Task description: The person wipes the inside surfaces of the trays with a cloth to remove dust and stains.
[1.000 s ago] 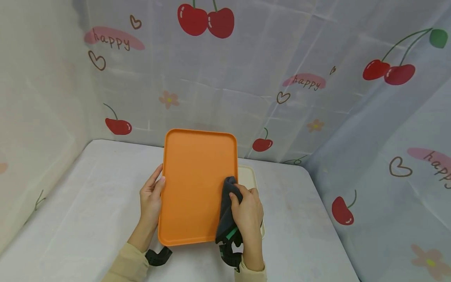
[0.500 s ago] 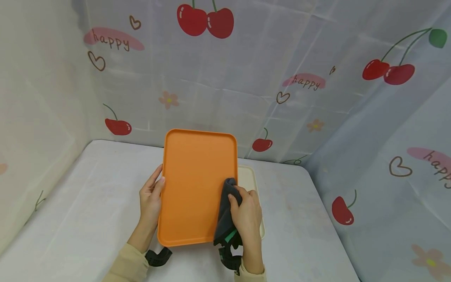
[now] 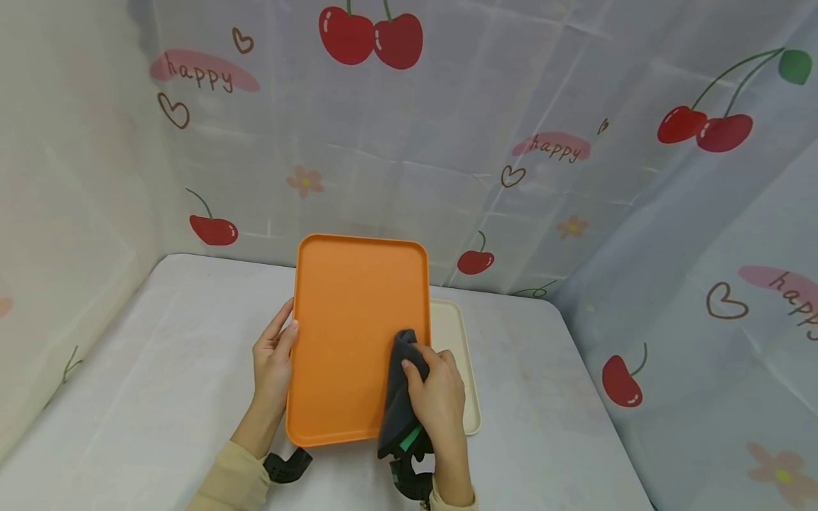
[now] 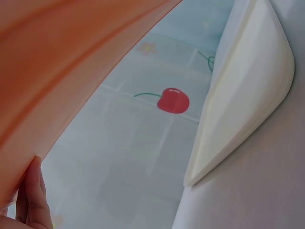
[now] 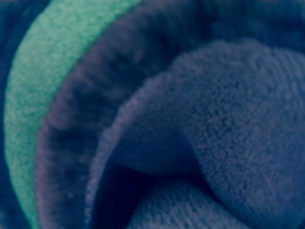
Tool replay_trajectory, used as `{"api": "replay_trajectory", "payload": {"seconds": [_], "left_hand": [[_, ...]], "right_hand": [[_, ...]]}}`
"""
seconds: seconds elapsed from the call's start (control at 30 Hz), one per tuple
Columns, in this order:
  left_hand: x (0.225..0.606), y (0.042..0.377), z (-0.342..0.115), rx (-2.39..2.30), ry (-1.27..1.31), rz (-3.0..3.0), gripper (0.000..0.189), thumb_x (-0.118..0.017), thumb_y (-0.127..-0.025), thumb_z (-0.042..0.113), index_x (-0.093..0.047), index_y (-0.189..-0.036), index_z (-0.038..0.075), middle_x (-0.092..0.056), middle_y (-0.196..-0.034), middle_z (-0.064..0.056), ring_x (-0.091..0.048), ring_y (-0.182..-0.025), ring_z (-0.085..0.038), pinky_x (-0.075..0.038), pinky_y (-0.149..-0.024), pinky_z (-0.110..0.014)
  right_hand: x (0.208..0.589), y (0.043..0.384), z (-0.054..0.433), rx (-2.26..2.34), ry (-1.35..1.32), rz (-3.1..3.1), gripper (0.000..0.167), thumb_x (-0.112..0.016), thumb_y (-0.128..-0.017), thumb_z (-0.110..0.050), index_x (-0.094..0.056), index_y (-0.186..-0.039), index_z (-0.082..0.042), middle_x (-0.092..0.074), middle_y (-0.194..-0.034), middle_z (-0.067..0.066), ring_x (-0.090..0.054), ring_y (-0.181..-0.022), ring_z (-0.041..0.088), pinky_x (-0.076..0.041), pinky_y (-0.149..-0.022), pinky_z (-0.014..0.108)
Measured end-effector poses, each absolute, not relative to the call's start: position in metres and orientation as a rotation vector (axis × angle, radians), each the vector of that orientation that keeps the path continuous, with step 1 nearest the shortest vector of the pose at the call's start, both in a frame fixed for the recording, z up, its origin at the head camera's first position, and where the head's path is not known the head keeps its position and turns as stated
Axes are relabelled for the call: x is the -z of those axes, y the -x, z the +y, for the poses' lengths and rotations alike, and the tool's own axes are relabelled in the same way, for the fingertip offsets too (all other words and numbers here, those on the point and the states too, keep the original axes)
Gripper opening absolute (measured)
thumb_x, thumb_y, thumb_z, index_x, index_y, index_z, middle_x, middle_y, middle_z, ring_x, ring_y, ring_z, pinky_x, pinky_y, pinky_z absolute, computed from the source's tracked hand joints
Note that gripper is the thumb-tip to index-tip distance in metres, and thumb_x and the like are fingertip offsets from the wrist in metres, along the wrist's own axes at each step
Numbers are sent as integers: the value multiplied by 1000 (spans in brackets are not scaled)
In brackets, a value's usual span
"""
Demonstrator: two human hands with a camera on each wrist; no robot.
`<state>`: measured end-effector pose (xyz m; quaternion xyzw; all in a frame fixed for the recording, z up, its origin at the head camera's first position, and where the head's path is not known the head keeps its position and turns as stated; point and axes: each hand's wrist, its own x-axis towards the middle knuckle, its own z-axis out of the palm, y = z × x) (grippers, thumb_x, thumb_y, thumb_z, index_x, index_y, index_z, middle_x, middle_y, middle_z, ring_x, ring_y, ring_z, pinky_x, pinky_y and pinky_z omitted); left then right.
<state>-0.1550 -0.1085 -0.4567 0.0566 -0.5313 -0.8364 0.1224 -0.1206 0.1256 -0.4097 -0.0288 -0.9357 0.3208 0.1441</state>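
An orange tray (image 3: 348,333) is held up, tilted toward the head camera, over the table. My left hand (image 3: 273,358) grips its left rim, thumb at the front edge and fingers behind; in the left wrist view the fingers (image 4: 35,195) show at the tray's edge (image 4: 71,86). A dark grey cloth (image 3: 400,397) with a green stripe is bunched in my right hand (image 3: 439,390), which pinches it against the lower right of the tray's face. Folds of the cloth (image 5: 243,119) fill the right wrist view and hide the fingers there.
A cream tray (image 3: 469,383) lies on the white table (image 3: 543,397) behind the orange one, partly hidden by it; its raised side (image 4: 248,90) shows in the left wrist view. A cherry-printed curtain (image 3: 396,142) encloses the back and sides.
My right hand and the cloth have slid left and slightly down across the orange tray, uncovering more of the cream tray. The left hand and the orange tray have stayed almost still.
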Motion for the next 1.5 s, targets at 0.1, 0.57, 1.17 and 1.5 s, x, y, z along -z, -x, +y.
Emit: {"api": "replay_trajectory", "payload": {"seconds": [0.1,0.57,1.17,1.5], "left_hand": [[457,155,-109,2436,-164,-1561,45,-55,-101,26,-49,-145,20,-69,-103,7,-69,-86,-6,-59,-74,-22],[457,156,-105,2442,-143,-1562,46,-56,-100,25,-50,-145,17,-70,-99,8,-68,-83,-6,-59,-71,-22],[460,156,-105,2435,-113,-1591,45,-55,-101,25,-49,-145,16,-70,-105,8,-69,-93,-7,-59,-77,-22],[460,154,-102,2469,-70,-1582,46,-54,-101,24,-47,-146,15,-72,-107,12,-67,-99,-6,-57,-81,-21]], "right_hand": [[410,119,121,-926,62,-2705,30,-73,-87,-23,-72,-117,-16,-57,-89,9,-52,-69,17,-43,-59,30],[410,112,96,-938,-89,-2752,31,-72,-88,-23,-72,-119,-17,-55,-86,5,-45,-64,11,-37,-55,22],[409,102,61,-788,-343,-2778,32,-74,-87,-32,-73,-117,-22,-46,-74,-4,-31,-53,6,-28,-47,17],[411,94,42,-794,-522,-2811,30,-74,-86,-30,-73,-116,-25,-51,-78,-5,-36,-59,2,-29,-49,14]]}}
